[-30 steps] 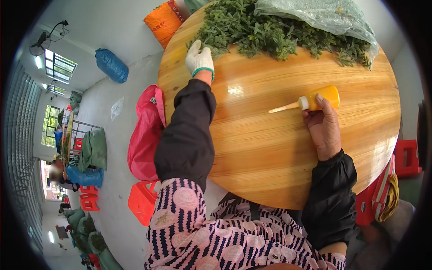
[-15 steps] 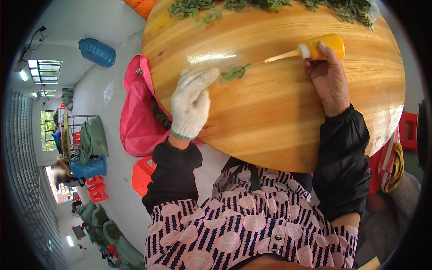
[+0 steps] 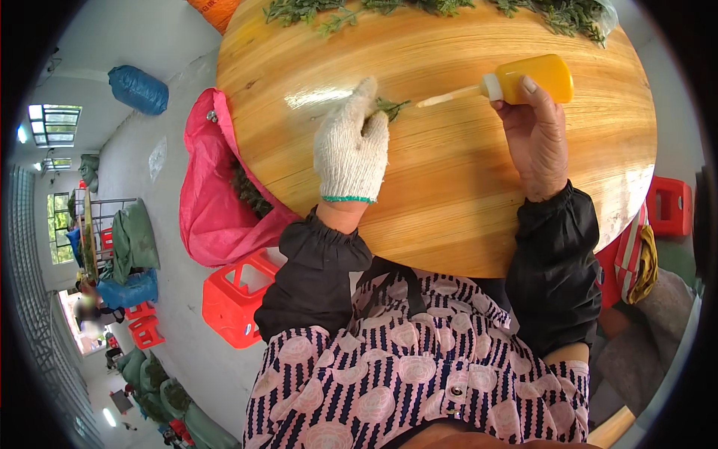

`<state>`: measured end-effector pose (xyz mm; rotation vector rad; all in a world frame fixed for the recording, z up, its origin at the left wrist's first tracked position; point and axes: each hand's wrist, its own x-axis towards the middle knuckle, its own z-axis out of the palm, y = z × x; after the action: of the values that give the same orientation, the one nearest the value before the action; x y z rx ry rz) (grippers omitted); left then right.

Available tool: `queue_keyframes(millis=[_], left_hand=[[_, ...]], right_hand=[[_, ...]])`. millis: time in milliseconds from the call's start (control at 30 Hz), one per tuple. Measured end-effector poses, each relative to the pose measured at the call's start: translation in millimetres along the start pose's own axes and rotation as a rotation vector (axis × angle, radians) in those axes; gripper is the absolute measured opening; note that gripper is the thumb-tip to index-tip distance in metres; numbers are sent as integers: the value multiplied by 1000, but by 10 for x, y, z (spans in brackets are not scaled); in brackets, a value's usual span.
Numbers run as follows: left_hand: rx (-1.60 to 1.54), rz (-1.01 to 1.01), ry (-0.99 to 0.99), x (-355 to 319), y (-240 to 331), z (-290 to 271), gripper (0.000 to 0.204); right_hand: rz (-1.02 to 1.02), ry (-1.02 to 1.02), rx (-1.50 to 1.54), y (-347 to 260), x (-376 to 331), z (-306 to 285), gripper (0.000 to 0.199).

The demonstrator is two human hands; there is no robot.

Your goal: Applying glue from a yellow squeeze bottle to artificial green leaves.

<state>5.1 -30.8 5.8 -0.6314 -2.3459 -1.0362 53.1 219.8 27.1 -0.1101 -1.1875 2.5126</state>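
My left hand (image 3: 351,150), in a white knit glove with a green cuff edge, is over the middle of the wooden table. Its thumb and index finger form a V around a small green leafy sprig (image 3: 390,108); the stem's grip is partly hidden by the glove. In my bare right hand (image 3: 537,138) lies a yellow squeeze bottle (image 3: 535,78), tilted on its side. Its long pale nozzle (image 3: 449,96) points left, with the tip just short of the sprig's leaves.
Green foliage (image 3: 389,6) lies along the far side of the round wooden table (image 3: 441,202). A pink bag (image 3: 213,194) with greenery inside hangs at its left edge. Red stools (image 3: 235,299) stand at left and right. A blue sack (image 3: 139,90) lies on the floor.
My left hand has moved right, bringing the sprig a little nearer the nozzle. The right hand still holds the bottle, its nozzle slightly left of before. The whole view has shifted slightly.
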Motion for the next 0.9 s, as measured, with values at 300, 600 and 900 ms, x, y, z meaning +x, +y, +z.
queue_keyframes(millis=[300, 600, 900], left_hand=[[54, 126, -109, -112, 42, -107, 49], [17, 26, -105, -196, 231, -348, 40], [57, -46, 144, 132, 267, -167, 34]], right_hand=[[-34, 42, -6, -19, 3, 10, 24], [-45, 43, -19, -49, -54, 37, 25], [-95, 52, -11, -88, -34, 29, 23]])
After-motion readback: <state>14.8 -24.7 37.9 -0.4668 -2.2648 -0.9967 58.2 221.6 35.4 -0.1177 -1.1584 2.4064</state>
